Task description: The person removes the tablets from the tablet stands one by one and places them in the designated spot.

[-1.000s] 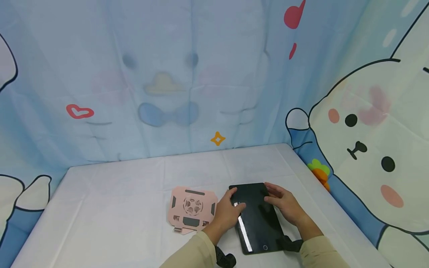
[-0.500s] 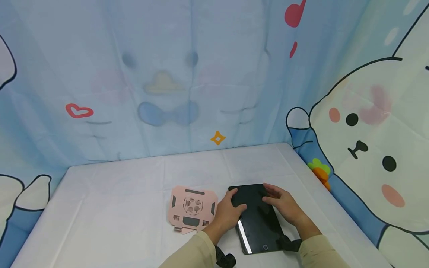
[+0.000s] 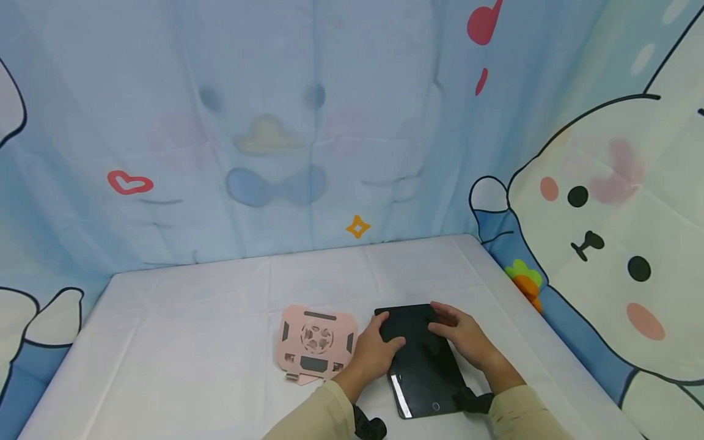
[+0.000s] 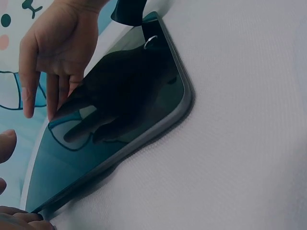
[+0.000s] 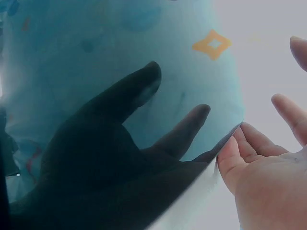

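Note:
A black tablet (image 3: 423, 360) with a round home button lies on the white cloth, its button end toward me. My left hand (image 3: 374, 348) holds the tablet's far left edge, thumb out over the dark screen. In the left wrist view, bent left fingers (image 4: 21, 220) meet the tablet's corner. My right hand (image 3: 464, 336) is at the far right edge. The right wrist view has its lower fingers (image 5: 256, 148) bent round that edge, with thumb and index finger off the glass. Just left of my left hand lies a pink folding stand (image 3: 316, 342) with cut-outs and dark pads.
White cloth covers the table (image 3: 181, 342). A blue patterned curtain (image 3: 275, 122) hangs behind it, with a printed rabbit (image 3: 605, 244) on the right. Black wrist straps (image 3: 370, 423) sit at both wrists, the right one overlapping the tablet's near right corner.
The tablet's far edge has dropped slightly toward me, both hands moving with it. The glare stripe on the screen has become shorter. The pink stand has stayed in place.

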Motion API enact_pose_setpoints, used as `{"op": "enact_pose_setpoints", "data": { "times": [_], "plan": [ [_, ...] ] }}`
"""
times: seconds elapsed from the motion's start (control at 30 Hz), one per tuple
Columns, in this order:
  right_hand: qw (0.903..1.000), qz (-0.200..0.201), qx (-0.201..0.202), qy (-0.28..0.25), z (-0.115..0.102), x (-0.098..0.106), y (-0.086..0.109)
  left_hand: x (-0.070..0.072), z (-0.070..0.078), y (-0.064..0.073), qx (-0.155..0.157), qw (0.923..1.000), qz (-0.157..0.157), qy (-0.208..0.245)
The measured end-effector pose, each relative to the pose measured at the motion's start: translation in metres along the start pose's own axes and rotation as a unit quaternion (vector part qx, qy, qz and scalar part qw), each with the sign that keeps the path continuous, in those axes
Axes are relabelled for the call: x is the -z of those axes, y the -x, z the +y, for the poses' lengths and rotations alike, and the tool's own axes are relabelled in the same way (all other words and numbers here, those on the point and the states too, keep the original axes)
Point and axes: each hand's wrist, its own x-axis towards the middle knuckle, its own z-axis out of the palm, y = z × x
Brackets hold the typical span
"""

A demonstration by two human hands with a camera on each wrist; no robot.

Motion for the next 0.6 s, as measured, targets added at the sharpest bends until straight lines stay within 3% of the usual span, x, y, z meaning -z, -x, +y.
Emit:
{"op": "enact_pose_setpoints", "data": {
  "times": [0.6],
  "plan": [
    [0.9997, -0.006, -0.008, 0.023, -0.0016, -0.0013, 0.0004, -0.0009, -0.0031, 0.0001, 0.000, 1.0000, 0.004, -0.006]
  ]
}}
